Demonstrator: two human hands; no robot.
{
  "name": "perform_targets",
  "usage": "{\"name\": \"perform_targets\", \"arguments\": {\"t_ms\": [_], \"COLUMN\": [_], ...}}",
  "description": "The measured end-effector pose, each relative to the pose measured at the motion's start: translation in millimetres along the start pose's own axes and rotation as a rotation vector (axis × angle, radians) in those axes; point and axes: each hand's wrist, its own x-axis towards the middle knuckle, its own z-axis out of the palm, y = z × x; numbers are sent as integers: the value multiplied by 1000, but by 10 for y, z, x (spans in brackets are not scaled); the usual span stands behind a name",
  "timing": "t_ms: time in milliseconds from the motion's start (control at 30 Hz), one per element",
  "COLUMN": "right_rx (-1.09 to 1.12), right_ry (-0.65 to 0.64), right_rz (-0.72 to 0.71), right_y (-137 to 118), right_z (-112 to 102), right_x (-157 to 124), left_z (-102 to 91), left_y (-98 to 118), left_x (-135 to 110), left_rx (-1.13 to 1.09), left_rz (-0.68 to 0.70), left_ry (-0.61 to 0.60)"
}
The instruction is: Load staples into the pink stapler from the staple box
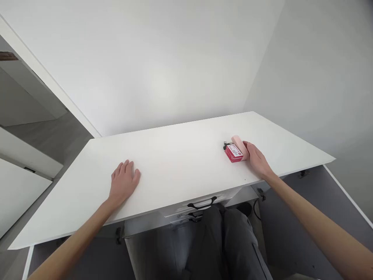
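Observation:
On the left part of the white tabletop [175, 167], my left hand [124, 181] lies flat with its fingers stretched out, holding nothing. My right hand [257, 160] rests on its edge at the right, touching a pale pink elongated object [240, 146] along its side; the fingers look extended rather than wrapped around it. Against the pink object sits a small red box with a white label [233, 153]. Small dark items [225, 145] poke out behind the box, too little visible to name. Part of the pink object is hidden by the box.
Below the tabletop is a drawer with a black handle [202, 203], close to my legs [224, 237]. Cabinet doors with hinges stand open at both sides. White walls [163, 66] rise behind and to the right. A doorway with grey floor lies left.

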Motion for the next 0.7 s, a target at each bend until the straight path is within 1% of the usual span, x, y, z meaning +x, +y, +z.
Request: {"name": "perform_targets", "arguments": {"t_ms": [67,167,367,567,700], "right_rx": [-38,-68,-90,-98,-98], "right_ry": [-7,-22,-4,-16,-27], "right_rz": [-7,20,13,13,36], "right_y": [-23,-41,-57,-73,-106], "right_z": [19,29,31,30,26], "right_x": [-29,-59,-71,-88,-106], "left_z": [0,-3,-9,-1,-4], "left_y": [3,11,24,28,28], "left_x": [1,4,3,-2,-3], "left_rx": [1,-5,-25,-27,-14], "left_rz": [2,6,9,12,10], "left_ry": [-3,0,4,11,-9]}}
